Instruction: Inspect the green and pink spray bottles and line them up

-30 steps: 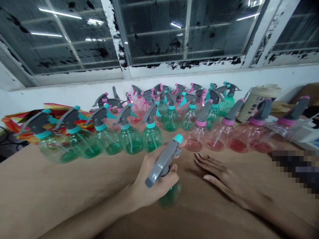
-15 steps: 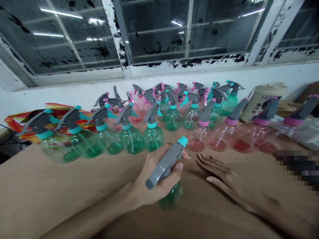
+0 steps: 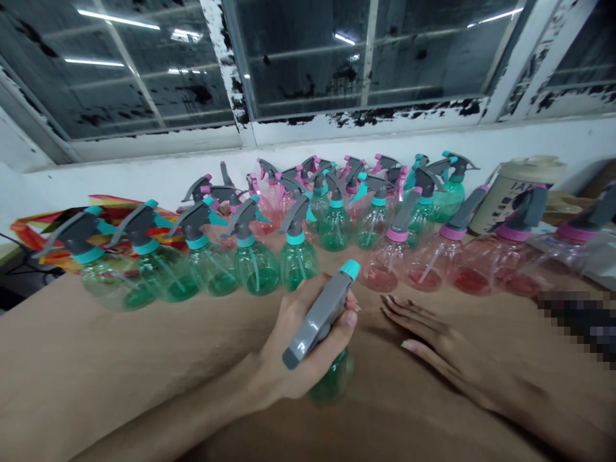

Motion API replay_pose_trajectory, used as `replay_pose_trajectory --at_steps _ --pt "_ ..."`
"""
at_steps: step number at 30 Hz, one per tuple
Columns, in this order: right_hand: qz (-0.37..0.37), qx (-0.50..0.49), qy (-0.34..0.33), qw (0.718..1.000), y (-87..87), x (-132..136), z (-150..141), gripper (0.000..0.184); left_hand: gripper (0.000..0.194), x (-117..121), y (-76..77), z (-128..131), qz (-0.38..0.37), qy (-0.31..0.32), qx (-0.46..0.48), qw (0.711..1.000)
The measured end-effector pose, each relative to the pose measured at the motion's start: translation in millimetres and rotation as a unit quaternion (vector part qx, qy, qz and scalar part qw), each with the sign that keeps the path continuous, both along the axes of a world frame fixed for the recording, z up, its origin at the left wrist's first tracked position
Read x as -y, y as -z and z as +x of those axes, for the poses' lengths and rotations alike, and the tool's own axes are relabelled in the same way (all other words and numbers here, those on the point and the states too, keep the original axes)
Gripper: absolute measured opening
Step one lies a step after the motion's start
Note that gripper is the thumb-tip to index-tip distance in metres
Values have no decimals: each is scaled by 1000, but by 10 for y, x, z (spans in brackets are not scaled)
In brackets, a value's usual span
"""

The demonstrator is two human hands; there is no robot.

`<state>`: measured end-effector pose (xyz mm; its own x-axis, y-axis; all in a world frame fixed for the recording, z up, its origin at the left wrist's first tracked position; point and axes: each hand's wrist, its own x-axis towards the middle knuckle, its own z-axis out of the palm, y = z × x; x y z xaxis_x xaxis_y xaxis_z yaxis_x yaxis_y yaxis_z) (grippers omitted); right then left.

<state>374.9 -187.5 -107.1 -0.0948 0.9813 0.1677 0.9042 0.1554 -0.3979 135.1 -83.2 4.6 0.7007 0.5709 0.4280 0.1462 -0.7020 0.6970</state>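
My left hand (image 3: 298, 350) is wrapped round the neck of a green spray bottle (image 3: 332, 382) with a grey trigger head and teal nozzle (image 3: 321, 312), standing on the brown table (image 3: 96, 372). My right hand (image 3: 433, 340) lies flat on the table just right of it, fingers stretched out, holding nothing. Behind them runs a row of green spray bottles (image 3: 255, 260) on the left and pink spray bottles (image 3: 389, 263) on the right.
More green and pink spray bottles (image 3: 337, 192) crowd the back of the table under a white wall and window (image 3: 298, 64). A beige jar (image 3: 514, 189) stands back right. Red and yellow cloth (image 3: 43, 234) lies at the left edge.
My left hand's fingers have closed tighter round the bottle's neck. The view has shifted slightly; the right hand stays flat.
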Motion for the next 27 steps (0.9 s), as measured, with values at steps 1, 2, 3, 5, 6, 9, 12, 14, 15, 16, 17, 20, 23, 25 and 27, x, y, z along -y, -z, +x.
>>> replay_pose_trajectory --at_steps 1,2,3,5,6,9,12,14,15,16,17,20,23,25,27 --pt "1 -3 -1 1000 -4 1 -2 52 11 -3 -6 6 -2 3 0 1000" --pt "3 -6 -1 1000 -11 2 -5 52 14 -6 -11 11 -1 6 1 1000" --pt "5 -8 0 1000 -20 4 -10 52 18 -8 -17 17 1 6 3 1000" --pt "6 -8 0 1000 -36 6 -18 52 25 -7 -26 24 7 4 9 1000" --pt "5 -7 1 1000 -42 6 -20 52 27 -5 -29 25 6 1 8 1000" --pt "5 1 1 1000 -42 2 -19 52 30 5 -28 20 -3 -9 -12 1000" --pt "7 7 -1 1000 -28 -5 -12 52 29 11 -18 14 -3 -13 -14 1000" --pt "9 9 0 1000 -28 -6 -10 52 24 16 -15 12 7 -22 -13 1000" --pt "9 10 0 1000 -35 -5 -11 52 21 19 -16 12 15 -28 -15 999" --pt "8 13 0 1000 -45 -3 -13 52 18 23 -18 12 24 -34 -15 999" --pt "6 15 -1 1000 -59 -2 -16 52 16 27 -20 12 32 -37 -15 999" --pt "-6 23 -4 1000 -94 1 -26 52 16 31 -22 12 38 -38 -17 998" --pt "-5 25 -6 1000 -84 -2 -26 52 26 25 -21 19 30 -18 -1 999" --pt "3 24 -6 1000 -57 -3 -20 52 28 21 -29 27 23 -6 14 1000" --pt "9 20 -6 1000 -32 -2 -12 52 26 21 -42 36 18 -4 18 1000"
